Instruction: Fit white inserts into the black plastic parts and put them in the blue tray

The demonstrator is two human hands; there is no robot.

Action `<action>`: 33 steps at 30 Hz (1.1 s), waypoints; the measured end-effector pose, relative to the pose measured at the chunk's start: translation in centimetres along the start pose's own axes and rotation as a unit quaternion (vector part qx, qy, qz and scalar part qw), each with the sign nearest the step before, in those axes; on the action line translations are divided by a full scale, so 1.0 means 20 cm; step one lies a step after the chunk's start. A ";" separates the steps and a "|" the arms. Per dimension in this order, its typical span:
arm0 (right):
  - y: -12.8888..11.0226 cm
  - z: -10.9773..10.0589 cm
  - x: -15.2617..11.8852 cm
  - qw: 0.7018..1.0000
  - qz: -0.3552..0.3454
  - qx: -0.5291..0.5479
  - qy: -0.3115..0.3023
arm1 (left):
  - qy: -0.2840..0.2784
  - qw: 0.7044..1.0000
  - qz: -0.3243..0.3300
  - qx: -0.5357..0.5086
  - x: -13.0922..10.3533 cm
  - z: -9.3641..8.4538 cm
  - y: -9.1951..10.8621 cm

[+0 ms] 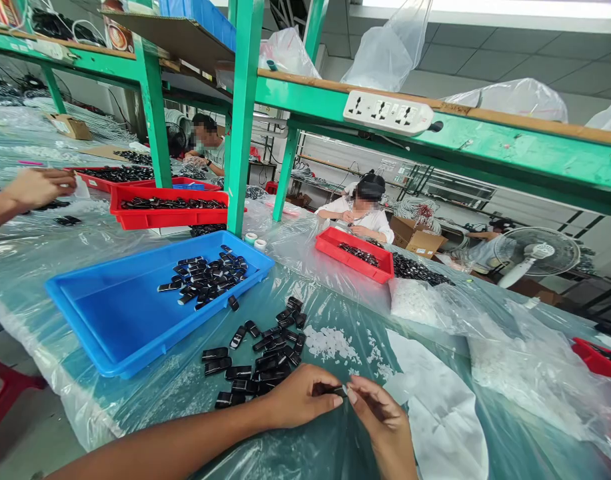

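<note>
My left hand [305, 397] pinches a small black plastic part [335, 391] between thumb and fingers. My right hand [380, 417] meets it at the part's end, with thumb and fingertips closed on a tiny whitish piece [345, 389], mostly hidden by the fingers. Beside my left hand lies a loose heap of similar black parts [270, 357], with pale marks on some of them. Just beyond my hands, small white pieces [330, 343] are scattered on the plastic-covered table [185, 407]. A crumpled white sheet [445, 407] spreads to the right of my right hand.
A blue tray [105, 320] holds more black parts. Red trays [170, 217] stand beyond it, and another red tray [330, 243] is across the table. Bags of white pieces [420, 300] lie right. A green frame post [242, 133] rises ahead. A co-worker's hand [42, 187] reaches in at left.
</note>
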State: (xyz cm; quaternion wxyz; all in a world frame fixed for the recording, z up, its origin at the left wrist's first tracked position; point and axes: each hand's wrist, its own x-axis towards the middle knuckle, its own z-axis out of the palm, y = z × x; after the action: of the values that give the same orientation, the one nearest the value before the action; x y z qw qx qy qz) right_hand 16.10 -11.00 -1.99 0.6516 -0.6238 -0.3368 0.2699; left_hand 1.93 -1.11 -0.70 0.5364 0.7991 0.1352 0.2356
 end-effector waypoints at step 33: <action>0.10 -0.02 -0.05 0.960 -0.194 -0.199 0.001 | -0.005 0.999 0.038 -0.032 -0.01 0.01 0.00</action>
State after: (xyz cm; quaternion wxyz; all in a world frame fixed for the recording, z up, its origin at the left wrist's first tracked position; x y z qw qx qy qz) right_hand 15.94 -11.82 -4.00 0.5542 -0.6637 -0.4981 0.0649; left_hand 1.89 -1.44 -0.85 0.5528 0.7872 0.0943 0.2565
